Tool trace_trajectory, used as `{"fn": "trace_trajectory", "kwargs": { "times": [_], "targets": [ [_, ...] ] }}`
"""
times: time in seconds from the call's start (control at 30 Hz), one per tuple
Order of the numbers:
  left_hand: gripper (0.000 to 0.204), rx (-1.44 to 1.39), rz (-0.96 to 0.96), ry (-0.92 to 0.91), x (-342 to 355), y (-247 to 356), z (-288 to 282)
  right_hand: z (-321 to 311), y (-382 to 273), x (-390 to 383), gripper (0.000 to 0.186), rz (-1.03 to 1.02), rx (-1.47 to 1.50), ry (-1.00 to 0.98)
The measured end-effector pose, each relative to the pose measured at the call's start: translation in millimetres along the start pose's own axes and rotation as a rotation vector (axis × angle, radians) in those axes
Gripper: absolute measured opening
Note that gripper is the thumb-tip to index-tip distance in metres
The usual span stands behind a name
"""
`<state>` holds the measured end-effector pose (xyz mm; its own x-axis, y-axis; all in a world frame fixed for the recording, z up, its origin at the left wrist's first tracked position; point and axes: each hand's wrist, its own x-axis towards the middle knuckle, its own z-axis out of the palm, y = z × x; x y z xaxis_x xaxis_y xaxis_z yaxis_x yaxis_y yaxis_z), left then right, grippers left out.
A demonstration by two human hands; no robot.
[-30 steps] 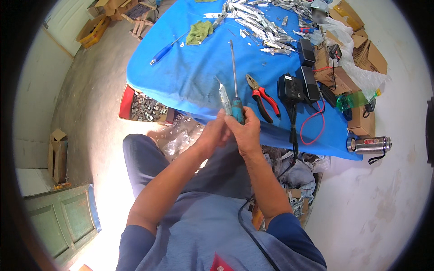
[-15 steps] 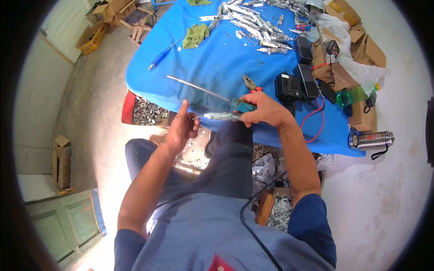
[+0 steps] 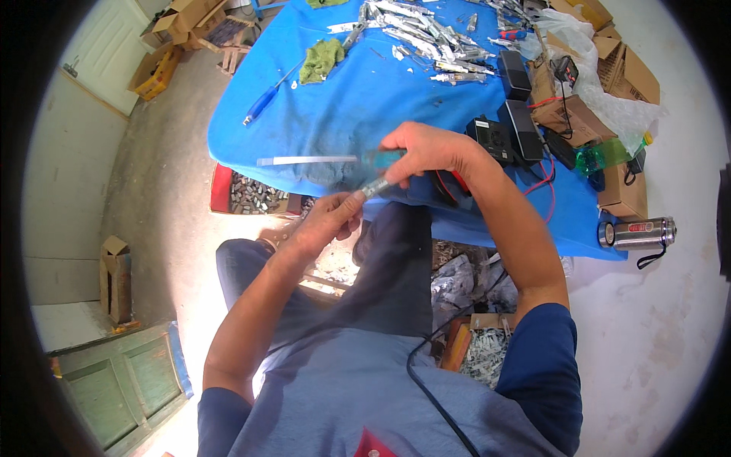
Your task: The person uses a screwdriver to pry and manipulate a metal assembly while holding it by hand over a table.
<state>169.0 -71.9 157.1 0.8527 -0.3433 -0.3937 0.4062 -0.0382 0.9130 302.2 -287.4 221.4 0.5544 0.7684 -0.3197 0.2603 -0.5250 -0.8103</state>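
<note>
My right hand [image 3: 430,151] is closed round the teal handle of a screwdriver [image 3: 316,160]. Its long metal shaft points left over the table edge, blurred by motion. Between my hands is a slim silver-white part [image 3: 375,187], tilted, its upper end at my right fingertips. My left hand [image 3: 331,219] pinches the lower end between thumb and fingers, which hide that end. Red-handled pliers [image 3: 459,181] lie on the table, partly hidden beneath my right hand.
The blue-covered table [image 3: 228,133] carries a pile of similar slim parts [image 3: 426,34], a green cloth [image 3: 322,61], a blue-handled screwdriver [image 3: 261,105] and black devices [image 3: 491,139]. A steel flask [image 3: 640,233] lies at the right edge. A box of small metal pieces [image 3: 259,194] stands below left.
My left hand has moved right and up and closed on the slim part, which now tilts. My right hand has risen slightly, and the screwdriver shaft has swung to nearly level.
</note>
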Motion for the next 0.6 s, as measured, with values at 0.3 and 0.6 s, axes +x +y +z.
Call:
{"fn": "trace_trajectory", "kwargs": {
  "times": [0.3, 0.6],
  "targets": [
    [0.048, -0.248, -0.051, 0.171, 24.1, -11.0, 3.4, 33.9, -7.5, -88.1, 0.029, 0.058, 0.615, 0.670],
    [0.049, -0.288, -0.072, 0.270, 20.2, -8.1, 11.8, 153.1, -11.4, -177.3, 0.040, 0.198, 0.668, 0.689]
  ]
}}
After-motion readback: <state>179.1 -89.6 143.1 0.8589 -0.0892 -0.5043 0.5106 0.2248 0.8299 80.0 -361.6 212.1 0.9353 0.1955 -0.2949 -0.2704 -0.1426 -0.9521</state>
